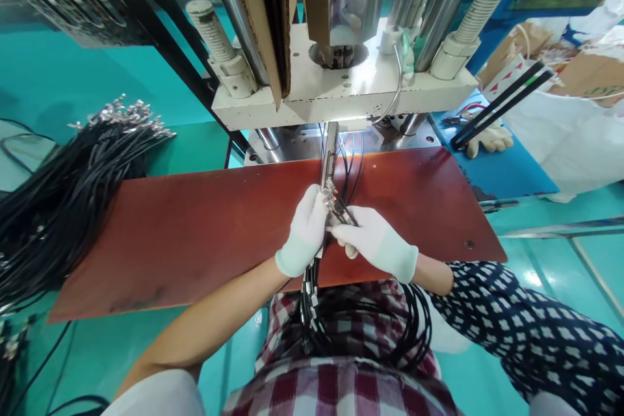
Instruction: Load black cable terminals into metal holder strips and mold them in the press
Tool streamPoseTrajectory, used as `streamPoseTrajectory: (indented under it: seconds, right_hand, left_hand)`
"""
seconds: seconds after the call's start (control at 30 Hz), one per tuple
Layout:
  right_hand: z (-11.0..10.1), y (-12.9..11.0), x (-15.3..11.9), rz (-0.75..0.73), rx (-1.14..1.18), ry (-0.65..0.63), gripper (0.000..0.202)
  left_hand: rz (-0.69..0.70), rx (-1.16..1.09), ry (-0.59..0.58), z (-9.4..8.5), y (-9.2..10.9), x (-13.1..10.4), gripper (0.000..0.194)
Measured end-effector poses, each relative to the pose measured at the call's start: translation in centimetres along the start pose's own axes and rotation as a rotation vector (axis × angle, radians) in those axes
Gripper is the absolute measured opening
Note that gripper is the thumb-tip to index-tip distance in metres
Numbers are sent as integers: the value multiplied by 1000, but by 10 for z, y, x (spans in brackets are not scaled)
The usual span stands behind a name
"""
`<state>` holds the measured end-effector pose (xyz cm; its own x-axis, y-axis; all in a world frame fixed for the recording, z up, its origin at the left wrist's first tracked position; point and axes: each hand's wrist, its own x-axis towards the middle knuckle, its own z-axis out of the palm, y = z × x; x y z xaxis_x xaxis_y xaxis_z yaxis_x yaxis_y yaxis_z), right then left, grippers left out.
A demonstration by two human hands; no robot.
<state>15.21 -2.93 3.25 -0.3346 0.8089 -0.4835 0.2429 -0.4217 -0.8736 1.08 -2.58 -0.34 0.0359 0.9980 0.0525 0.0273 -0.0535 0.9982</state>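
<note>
Both hands wear white gloves with pale green cuffs. My left hand is closed around the left side of a bundle of black cables whose metal ends stick up between the hands. Close on its right, my right hand pinches the cable ends; the fingertips are partly hidden. Lower down, the cables loop over my lap. Just beyond my hands, a narrow metal bar runs out from under the press, with several thin dark cables lying beside it.
A reddish-brown board spans the space before me. Above its far edge hangs the press's white plate. At left lies a big heap of black cables. A blue panel on the right bears a work glove and black rods.
</note>
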Motion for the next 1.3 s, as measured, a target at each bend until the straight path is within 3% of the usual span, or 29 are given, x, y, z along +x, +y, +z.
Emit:
streamPoseTrajectory:
  seconds: [0.3, 0.5, 0.63, 0.7, 0.77, 0.87, 1.07, 1.2, 1.3]
  right_hand:
    - [-4, 1, 6, 0, 37, -108, 15]
    - [-2, 6, 4, -30, 53, -93, 13]
    - [3, 2, -1, 6, 27, -62, 14]
    - [6, 2, -3, 13, -8, -39, 12]
    - [8, 5, -4, -21, -60, -16, 11]
    - [8, 12, -4, -104, -149, -29, 11]
    - [-14, 12, -1, -308, -125, 126, 22]
    - [-32, 1, 0, -201, -128, -103, 27]
    - [-32, -3, 0, -176, -140, -218, 27]
  left_hand:
    - [-191, -200, -124, -5, 5, -2, 38]
    - [-187, -223, -115, -5, 1, -2, 37]
    - [-122, -182, -118, -2, 2, -5, 34]
    - [-64, -76, -66, -2, 3, -7, 34]
    - [6, 74, -3, -2, 4, -8, 36]
    - [82, 199, 0, -5, 7, -6, 40]
    - [-28, -48, -157, -13, 10, 2, 39]
    - [-79, -175, -198, -17, 12, 7, 40]
    - [-61, -144, -224, -18, 12, 8, 40]
